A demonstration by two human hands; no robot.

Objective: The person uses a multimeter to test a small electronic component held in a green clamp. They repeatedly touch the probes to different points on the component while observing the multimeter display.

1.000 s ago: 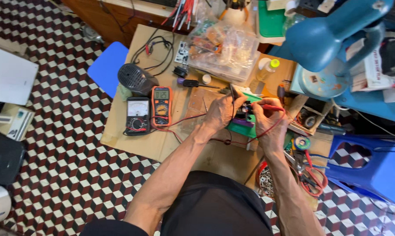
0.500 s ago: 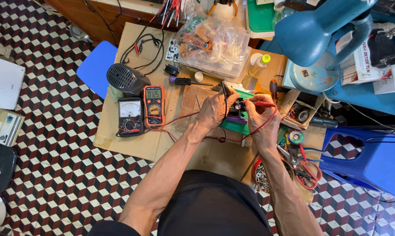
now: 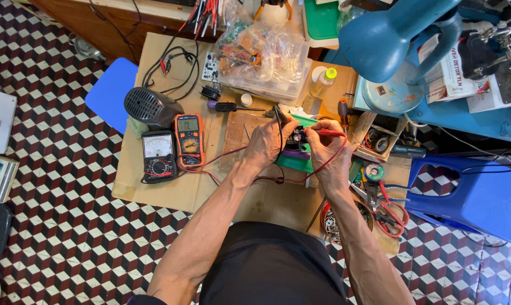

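My left hand (image 3: 271, 141) grips a black test probe (image 3: 279, 121), its tip on a small circuit board (image 3: 297, 139) lying on a green pad. A red test probe (image 3: 325, 133) is pinched in my right hand (image 3: 328, 151) and points left onto the same board. Red and black leads run from both probes across the cardboard sheet (image 3: 170, 186) to an orange digital multimeter (image 3: 189, 139). Beside it lies a black analog meter (image 3: 158, 154).
A dark round speaker (image 3: 151, 105) and a clear bag of parts (image 3: 265, 53) lie at the back. A blue lamp (image 3: 394, 36) hangs at the right. Blue plastic stools (image 3: 476, 197) (image 3: 109, 93) flank the cardboard. Pliers and red wire (image 3: 385, 206) sit right.
The view has drifted slightly, so everything sits a little further left and lower. Both hands keep the probes on the board in the same place.
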